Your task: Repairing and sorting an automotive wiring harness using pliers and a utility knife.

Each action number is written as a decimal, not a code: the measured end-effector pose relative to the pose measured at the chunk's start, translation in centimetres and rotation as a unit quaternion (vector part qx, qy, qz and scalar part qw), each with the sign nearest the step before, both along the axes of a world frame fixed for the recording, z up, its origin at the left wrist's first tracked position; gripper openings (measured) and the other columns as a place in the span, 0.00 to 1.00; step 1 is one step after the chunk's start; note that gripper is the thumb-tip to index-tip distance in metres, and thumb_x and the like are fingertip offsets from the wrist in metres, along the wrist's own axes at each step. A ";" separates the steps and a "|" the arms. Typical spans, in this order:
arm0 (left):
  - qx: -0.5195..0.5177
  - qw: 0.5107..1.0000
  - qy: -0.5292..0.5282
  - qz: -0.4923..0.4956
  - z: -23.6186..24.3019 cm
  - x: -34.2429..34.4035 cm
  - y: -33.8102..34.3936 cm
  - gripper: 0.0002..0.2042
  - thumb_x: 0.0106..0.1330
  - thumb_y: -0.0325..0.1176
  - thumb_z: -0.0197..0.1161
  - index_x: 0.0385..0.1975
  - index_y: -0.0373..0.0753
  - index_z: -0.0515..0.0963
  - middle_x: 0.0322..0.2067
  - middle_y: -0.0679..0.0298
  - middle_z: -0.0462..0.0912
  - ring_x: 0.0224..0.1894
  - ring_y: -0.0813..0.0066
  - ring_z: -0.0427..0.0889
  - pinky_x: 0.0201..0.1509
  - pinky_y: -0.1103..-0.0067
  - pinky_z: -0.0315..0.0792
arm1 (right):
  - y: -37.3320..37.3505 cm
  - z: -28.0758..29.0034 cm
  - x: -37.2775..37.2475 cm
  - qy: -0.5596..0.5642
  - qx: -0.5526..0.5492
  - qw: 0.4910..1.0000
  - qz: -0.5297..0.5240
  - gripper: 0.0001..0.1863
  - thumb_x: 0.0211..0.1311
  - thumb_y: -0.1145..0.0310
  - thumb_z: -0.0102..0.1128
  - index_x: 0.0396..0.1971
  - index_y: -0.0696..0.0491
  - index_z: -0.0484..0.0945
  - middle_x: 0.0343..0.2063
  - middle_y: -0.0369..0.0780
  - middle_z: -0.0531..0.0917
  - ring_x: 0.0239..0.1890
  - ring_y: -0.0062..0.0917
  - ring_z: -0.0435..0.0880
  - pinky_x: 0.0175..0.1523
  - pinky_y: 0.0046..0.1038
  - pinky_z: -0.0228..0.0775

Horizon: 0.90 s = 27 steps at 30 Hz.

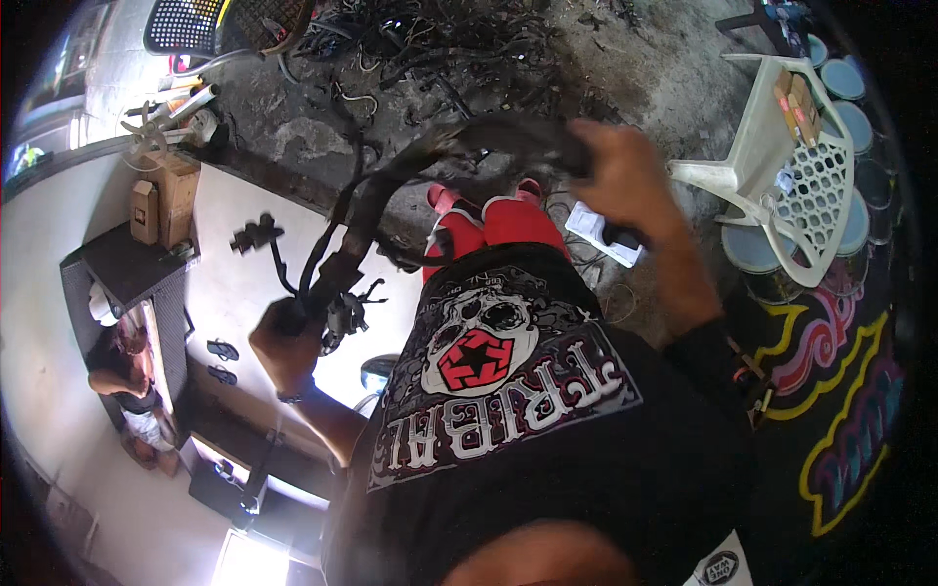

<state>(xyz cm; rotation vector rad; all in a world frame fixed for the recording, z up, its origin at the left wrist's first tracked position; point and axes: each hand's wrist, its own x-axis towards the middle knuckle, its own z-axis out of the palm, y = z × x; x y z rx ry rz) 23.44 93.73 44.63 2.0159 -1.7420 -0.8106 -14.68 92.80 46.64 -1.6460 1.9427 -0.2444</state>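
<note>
A thick black wiring harness (376, 195) arches in front of me, between my two hands. Its near left end sits in my left hand (288, 347), whose fingers are wrapped round the bundle. Several dark connectors (347, 317) dangle beside that hand, and a thinner branch ends in another connector (257, 234) farther left. My right hand (620, 171), raised higher and somewhat blurred, is closed round the other end of the arch. Below the right hand, a white flat item (601, 234) lies near my legs; what it is I cannot make out.
Loose black cables (410, 49) litter the dirty floor ahead. A white plastic chair (831, 181) with a small cardboard box (796, 107) stands at right, beside several drums (852, 127). Cardboard boxes (176, 200) rest on a black cabinet (132, 259) at left, near another person (137, 391).
</note>
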 end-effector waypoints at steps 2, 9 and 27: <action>0.002 0.999 0.036 -0.038 3.9 -2.4 -1.7 0.11 0.39 0.26 0.64 0.23 0.29 0.74 0.13 0.64 0.75 0.17 0.86 0.69 0.19 0.85 0.64 | 0.6 4.3 -2.2 0.029 -0.052 0.998 -0.002 0.22 0.30 0.71 0.61 0.34 0.56 0.74 0.24 0.47 0.78 0.28 0.39 0.78 0.35 0.32 0.69; -0.131 0.952 0.126 -0.247 10.2 -6.4 -7.3 0.11 0.39 0.21 0.61 0.26 0.27 0.73 0.19 0.60 0.77 0.22 0.82 0.74 0.24 0.85 0.69 | 5.2 16.0 -6.6 0.046 -0.301 0.952 -0.034 0.22 0.38 0.77 0.60 0.40 0.60 0.71 0.30 0.47 0.78 0.36 0.28 0.78 0.42 0.27 0.68; -0.095 0.963 0.049 -0.249 -0.1 -10.0 -8.8 0.12 0.38 0.26 0.64 0.25 0.32 0.76 0.17 0.62 0.78 0.19 0.82 0.75 0.23 0.83 0.69 | 6.1 3.1 -8.3 0.098 -0.108 0.976 -0.160 0.26 0.31 0.71 0.62 0.40 0.55 0.72 0.23 0.47 0.78 0.29 0.39 0.78 0.36 0.32 0.69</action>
